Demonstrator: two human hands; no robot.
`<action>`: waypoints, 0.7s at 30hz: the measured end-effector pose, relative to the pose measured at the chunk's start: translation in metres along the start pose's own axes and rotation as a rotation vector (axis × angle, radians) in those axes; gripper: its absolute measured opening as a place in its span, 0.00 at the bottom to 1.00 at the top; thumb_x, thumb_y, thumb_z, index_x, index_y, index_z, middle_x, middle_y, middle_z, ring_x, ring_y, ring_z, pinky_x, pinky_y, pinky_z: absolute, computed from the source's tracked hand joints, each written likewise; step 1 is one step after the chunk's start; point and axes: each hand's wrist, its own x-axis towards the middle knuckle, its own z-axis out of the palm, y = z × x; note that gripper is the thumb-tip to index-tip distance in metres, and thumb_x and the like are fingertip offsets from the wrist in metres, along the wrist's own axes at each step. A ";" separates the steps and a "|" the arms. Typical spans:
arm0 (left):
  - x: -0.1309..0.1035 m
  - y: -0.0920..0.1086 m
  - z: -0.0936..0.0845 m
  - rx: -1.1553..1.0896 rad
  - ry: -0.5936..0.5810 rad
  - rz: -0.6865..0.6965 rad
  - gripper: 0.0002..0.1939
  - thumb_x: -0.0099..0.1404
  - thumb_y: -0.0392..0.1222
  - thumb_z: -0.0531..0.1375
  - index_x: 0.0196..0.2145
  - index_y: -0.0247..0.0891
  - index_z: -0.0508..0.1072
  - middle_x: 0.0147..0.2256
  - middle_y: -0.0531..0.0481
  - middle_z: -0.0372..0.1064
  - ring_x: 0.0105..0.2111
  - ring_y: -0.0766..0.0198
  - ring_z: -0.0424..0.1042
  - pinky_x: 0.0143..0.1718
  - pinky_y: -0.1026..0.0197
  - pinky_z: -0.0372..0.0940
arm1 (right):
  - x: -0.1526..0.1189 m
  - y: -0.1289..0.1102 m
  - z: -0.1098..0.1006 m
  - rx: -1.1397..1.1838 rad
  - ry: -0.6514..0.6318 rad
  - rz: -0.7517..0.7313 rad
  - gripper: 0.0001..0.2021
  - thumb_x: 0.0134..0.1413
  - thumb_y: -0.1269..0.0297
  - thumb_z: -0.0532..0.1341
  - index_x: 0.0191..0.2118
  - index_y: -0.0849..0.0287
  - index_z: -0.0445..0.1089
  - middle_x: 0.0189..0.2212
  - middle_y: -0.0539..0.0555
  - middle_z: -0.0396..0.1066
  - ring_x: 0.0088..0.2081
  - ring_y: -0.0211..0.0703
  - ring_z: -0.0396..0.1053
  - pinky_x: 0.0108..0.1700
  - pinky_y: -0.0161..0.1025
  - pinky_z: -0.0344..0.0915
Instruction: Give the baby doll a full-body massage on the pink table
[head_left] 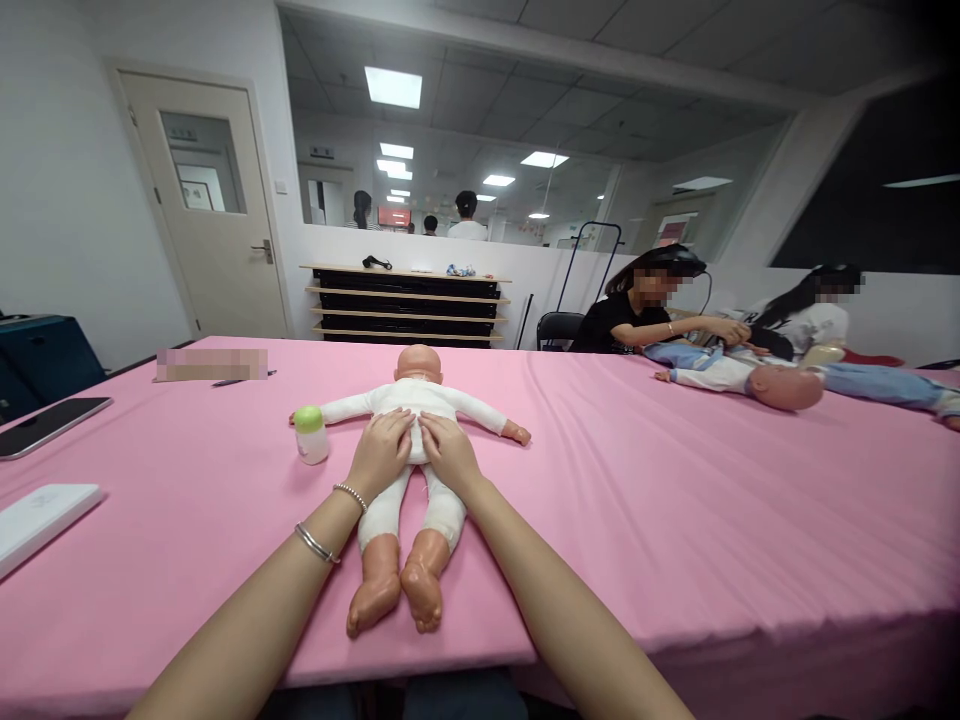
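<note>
A baby doll (420, 396) in a white suit lies on the pink-covered table, its bald head away from me, arms spread and bare feet towards me. No face shows on the head. My left hand (385, 450) rests on the left side of the doll's lower torso, fingers stretched out and pointing away. On the other side, my right hand (450, 450) lies much the same way, with the two sets of fingertips close together. Neither hand grips anything. A small bottle with a green cap (311, 434) stands left of the doll, by its arm.
A white box (46, 522) and a dark-screened phone (52, 425) lie on the left of the pink cloth (615, 520). A pen (244, 379) lies farther back. At the right, two people sit by another doll (784, 387) in blue and white clothes.
</note>
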 end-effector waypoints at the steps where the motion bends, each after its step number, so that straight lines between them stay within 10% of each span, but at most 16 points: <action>1: 0.000 0.000 0.001 -0.033 -0.027 0.008 0.18 0.64 0.36 0.47 0.48 0.35 0.70 0.50 0.44 0.67 0.53 0.59 0.64 0.57 0.53 0.57 | 0.000 -0.001 0.000 0.019 -0.038 -0.023 0.18 0.59 0.68 0.48 0.51 0.59 0.68 0.51 0.55 0.68 0.54 0.41 0.64 0.58 0.41 0.57; 8: -0.003 0.001 0.004 0.098 -0.079 -0.412 0.27 0.66 0.48 0.47 0.58 0.30 0.60 0.59 0.36 0.54 0.60 0.43 0.50 0.56 0.38 0.50 | -0.001 -0.003 0.001 -0.196 -0.060 0.386 0.23 0.61 0.61 0.47 0.56 0.69 0.61 0.58 0.65 0.58 0.61 0.55 0.53 0.60 0.54 0.50; 15: 0.000 -0.001 0.002 -0.057 -0.072 -0.014 0.20 0.65 0.37 0.45 0.49 0.32 0.69 0.53 0.43 0.65 0.56 0.60 0.61 0.59 0.54 0.54 | 0.001 -0.006 -0.001 -0.021 -0.074 -0.029 0.16 0.59 0.70 0.49 0.47 0.60 0.71 0.50 0.54 0.69 0.53 0.39 0.65 0.57 0.37 0.57; 21: -0.002 0.000 0.004 0.076 -0.130 -0.303 0.23 0.66 0.44 0.46 0.55 0.31 0.65 0.58 0.40 0.56 0.60 0.48 0.51 0.58 0.41 0.51 | -0.001 -0.010 0.000 -0.167 -0.085 0.297 0.22 0.60 0.63 0.50 0.56 0.69 0.62 0.57 0.65 0.59 0.60 0.52 0.55 0.60 0.51 0.52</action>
